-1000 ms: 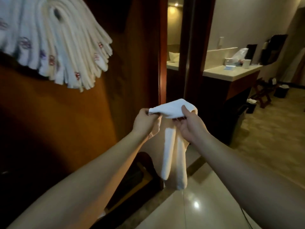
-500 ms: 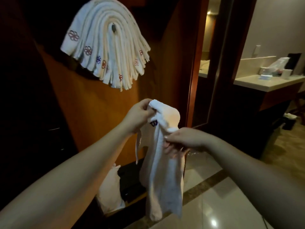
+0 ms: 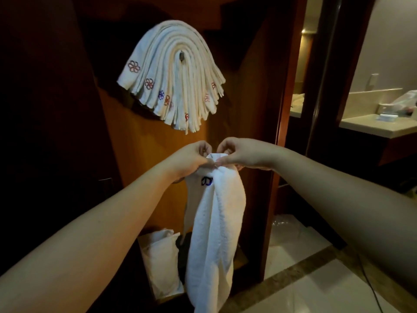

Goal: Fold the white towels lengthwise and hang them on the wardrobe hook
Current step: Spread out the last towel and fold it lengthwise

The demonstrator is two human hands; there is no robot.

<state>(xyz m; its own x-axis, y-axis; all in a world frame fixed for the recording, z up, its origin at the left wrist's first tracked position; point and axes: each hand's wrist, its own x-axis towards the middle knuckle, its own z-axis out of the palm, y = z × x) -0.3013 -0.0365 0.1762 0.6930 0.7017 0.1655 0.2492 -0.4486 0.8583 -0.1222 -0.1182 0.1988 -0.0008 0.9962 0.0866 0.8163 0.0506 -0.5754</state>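
Straight ahead, the left hand [image 3: 191,157] and right hand [image 3: 239,154] meet and pinch the top edge of a white towel [image 3: 214,222], which hangs down in long folds below them. Above, the hook [image 3: 181,56] on the wardrobe panel [image 3: 140,154] carries a fan of folded towels [image 3: 167,82].

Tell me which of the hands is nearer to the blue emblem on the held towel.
Left. The left hand grips the towel directly above the blue emblem; the right hand pinches the top edge, farther right.
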